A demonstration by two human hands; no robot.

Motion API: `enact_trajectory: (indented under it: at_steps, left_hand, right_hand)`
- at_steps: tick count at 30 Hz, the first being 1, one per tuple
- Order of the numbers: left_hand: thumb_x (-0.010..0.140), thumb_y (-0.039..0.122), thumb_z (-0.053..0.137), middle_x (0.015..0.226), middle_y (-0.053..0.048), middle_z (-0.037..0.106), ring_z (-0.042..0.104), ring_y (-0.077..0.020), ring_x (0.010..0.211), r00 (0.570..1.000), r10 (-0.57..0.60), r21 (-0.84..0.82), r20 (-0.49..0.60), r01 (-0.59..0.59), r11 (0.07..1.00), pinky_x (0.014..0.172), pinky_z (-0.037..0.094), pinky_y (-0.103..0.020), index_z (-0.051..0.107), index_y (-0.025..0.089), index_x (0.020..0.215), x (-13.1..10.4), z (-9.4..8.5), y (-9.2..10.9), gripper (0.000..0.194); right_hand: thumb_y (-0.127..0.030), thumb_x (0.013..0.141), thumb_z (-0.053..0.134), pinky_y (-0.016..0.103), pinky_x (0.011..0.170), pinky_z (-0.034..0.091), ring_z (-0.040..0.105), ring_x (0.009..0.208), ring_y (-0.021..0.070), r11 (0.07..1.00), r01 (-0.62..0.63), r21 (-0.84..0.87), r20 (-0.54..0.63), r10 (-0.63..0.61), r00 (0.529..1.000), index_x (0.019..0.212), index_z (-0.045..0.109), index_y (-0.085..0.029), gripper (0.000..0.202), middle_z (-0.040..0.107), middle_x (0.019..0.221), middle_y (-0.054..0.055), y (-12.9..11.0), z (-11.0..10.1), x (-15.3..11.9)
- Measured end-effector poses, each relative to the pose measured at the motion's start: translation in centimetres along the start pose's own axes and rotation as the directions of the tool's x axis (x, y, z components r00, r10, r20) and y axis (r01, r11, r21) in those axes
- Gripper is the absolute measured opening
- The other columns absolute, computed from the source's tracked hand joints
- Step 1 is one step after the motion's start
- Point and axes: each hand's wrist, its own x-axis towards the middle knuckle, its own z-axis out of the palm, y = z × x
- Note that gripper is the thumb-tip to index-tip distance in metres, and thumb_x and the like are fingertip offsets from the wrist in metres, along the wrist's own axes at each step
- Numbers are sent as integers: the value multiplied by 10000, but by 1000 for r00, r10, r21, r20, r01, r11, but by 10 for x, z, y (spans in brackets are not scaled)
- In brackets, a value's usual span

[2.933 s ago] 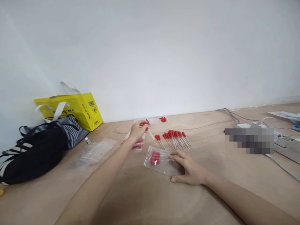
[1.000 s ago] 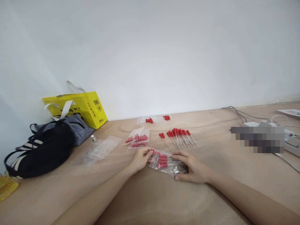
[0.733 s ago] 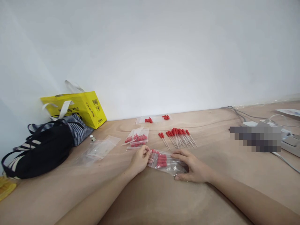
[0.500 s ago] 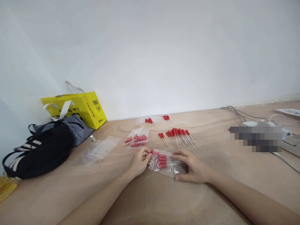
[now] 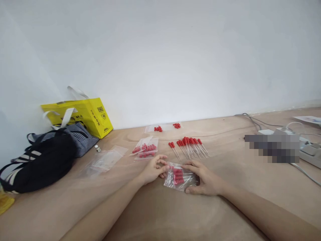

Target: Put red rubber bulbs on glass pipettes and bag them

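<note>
A clear zip bag (image 5: pixel 175 186) lies in front of me with several red-topped droppers (image 5: pixel 178 175) inside, their red ends toward the left. My left hand (image 5: pixel 157 169) is at the bag's left edge, thumb and fingers curled against its opening. On the right, my right hand (image 5: pixel 200 177) grips the bag's other end between thumb and fingers. Loose red-topped droppers (image 5: pixel 192 142) are fanned out behind the bag, with two more (image 5: pixel 173 146) just left of them. Filled bags with red tops (image 5: pixel 147 149) rest behind my left hand.
Flat clear bags (image 5: pixel 107 160) and a small bottle (image 5: pixel 97 148) lie left. Beyond are a black bag (image 5: pixel 52 164), a striped bag (image 5: pixel 84 137) and a yellow bag (image 5: pixel 100 117). More droppers (image 5: pixel 158 129) sit by the wall; a power strip (image 5: pixel 309 150) and cables are right.
The bag's left edge has shifted right. A red top that stuck out near my left fingers now lies inside the bag. My left hand has moved slightly right.
</note>
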Motion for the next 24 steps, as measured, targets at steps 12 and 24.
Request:
enact_trajectory:
  at_steps: [12,24]
  left_hand:
    - [740,238,541,856,-6,574,465,-51,501,972,35,189,234,-81,979,471,391,-164,461,233,1136,-10,-2,1,404]
    - [738,374,565,1161,-81,548,507,-161,1053,928,-72,28,365,66,997,893,353,-286,384,229,1199,-34,-30,9,517]
  right_hand:
    - [-495,573,675,399,905,369,446,1062,260,996,-1,85,1,1,1000,1237,395,-187,783,421,1175,117,0,0,3]
    - [-551,565,660,415,930,336,414,1092,273,999,-5,44,-47,7,999,1207,448,-208,759,426,1170,111,3,-14,-1]
